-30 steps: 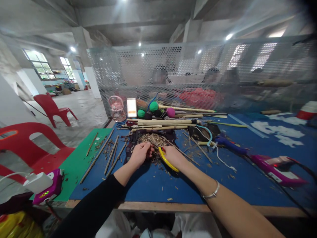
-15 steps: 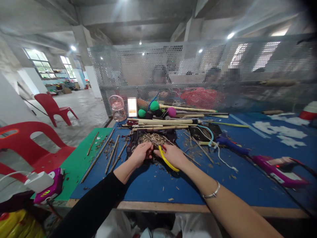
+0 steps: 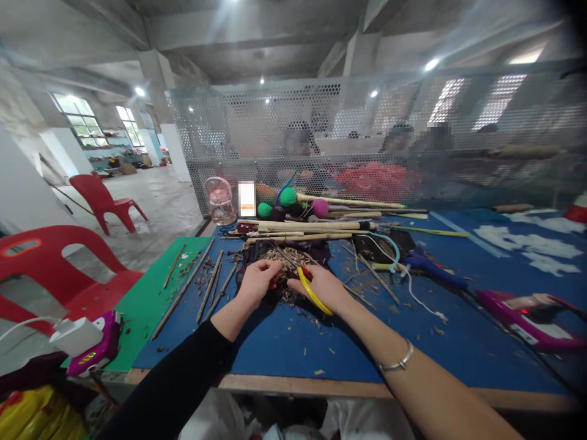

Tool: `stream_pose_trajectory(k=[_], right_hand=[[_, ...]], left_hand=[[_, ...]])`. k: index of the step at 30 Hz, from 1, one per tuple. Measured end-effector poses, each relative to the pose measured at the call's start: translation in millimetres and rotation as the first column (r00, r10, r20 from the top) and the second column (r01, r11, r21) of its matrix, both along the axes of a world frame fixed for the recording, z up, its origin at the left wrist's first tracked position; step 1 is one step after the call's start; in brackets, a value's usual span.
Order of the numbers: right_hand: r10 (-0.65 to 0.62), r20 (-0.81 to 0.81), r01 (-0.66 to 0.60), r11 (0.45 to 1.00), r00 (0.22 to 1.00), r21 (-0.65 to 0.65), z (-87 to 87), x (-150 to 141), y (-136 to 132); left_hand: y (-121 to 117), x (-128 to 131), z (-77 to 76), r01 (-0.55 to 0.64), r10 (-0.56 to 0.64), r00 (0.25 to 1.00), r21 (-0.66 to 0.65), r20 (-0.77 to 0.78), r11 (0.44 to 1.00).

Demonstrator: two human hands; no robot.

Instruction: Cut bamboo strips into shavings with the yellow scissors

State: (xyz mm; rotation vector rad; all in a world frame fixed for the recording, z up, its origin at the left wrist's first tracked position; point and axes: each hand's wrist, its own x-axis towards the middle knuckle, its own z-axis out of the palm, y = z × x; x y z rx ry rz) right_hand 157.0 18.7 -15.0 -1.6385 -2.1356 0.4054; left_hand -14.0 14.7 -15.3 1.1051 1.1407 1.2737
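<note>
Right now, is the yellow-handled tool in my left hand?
No, your right hand has the yellow-handled tool, with its yellow handle curving along that palm.

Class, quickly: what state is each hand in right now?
Left hand: curled, but whether it is shut on anything cannot be told.
Right hand: closed around a yellow-handled tool.

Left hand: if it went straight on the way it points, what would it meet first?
Likely the pile of brown chips just past the left hand, though depth is unclear and the yellow-handled tool might come first.
</note>
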Motion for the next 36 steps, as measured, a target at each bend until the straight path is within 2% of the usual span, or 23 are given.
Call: stream_pose_trajectory(k=[4, 10, 15, 20, 22, 29, 36], right_hand=[[0.078, -0.076, -0.081, 0.996, 0.994, -0.027, 0.8, 1, 0], [0.100, -0.119, -0.103, 0.995, 0.988, -0.017, 6.0, 0, -2], [0.207, -0.117, -0.212, 0.977, 0.971, -0.024, 4.7, 1, -4], [0.133, -0.061, -0.137, 0.987, 0.989, -0.081, 4.5, 4, -3], [0.130, -0.094, -0.139, 0.986, 0.987, -0.096, 5.9, 4, -4], [0.198, -0.362, -0.269, 0.950, 0.911, -0.158, 18.1, -3, -9], [0.211, -0.338, -0.276, 0.948, 0.917, -0.156, 17.3, -3, -8]], left_hand=[[0, 1, 0.5, 0.007, -0.006, 1.000, 0.054, -0.011, 0.999], [2, -1, -0.3, -0.033, 0.034, 0.999, 0.091, -0.003, 0.995], [0, -2, 1.7, 0.008, 0.017, 0.984, 0.139, -0.176, 0.990], [0, -4, 2.0, 0.024, 0.054, 0.932, 0.208, -0.359, 0.978], [-1, -5, 1.3, 0.017, 0.081, 0.912, 0.236, -0.402, 0.972], [-5, -2, 2.2, 0.094, 0.034, 0.927, 0.320, -0.374, 0.943], [-5, 1, 0.8, 0.119, -0.025, 0.952, 0.293, -0.305, 0.949]])
